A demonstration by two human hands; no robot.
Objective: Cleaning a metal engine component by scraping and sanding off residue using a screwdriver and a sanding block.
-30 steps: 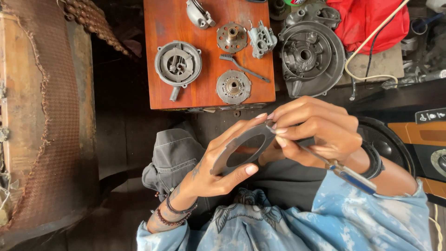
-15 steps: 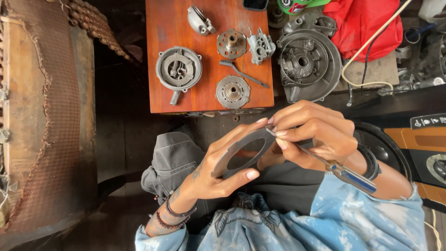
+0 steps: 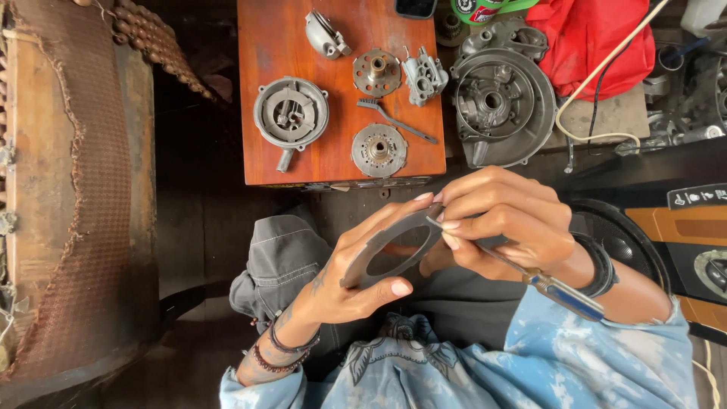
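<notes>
- my left hand [image 3: 341, 291] holds a flat grey ring plate [image 3: 394, 246] up over my lap, thumb curled under its near edge and the other fingers [image 3: 379, 220] spread behind it; it is a light pinch on the rim only, so i judge the plate could twist or slide out if i press hard on it.
- my right hand [image 3: 500, 220] is closed around a thin tool with a blue handle [image 3: 564, 294], its tip set against the plate's far rim. the tip sits right beside my left fingertips, so a slip along the edge could jab them or gouge the plate's face.
- below the plate are my dark trousers [image 3: 284, 261] and the dim floor; if the plate dropped it might roll out of sight into that shadow.
- further off, the orange surface [image 3: 265, 45] carries a round housing [image 3: 291, 113], two small toothed discs [image 3: 379, 149], a small block part [image 3: 424, 76] and a slim brush [image 3: 394, 120]. they lie apart but close to the near edge, so a knee bump could shake them off.
- just beside the surface stands a large engine cover [image 3: 500, 102], with a red cloth [image 3: 591, 38] and a pale cable [image 3: 606, 83] behind it; the cable could snag an arm reaching over there.
</notes>
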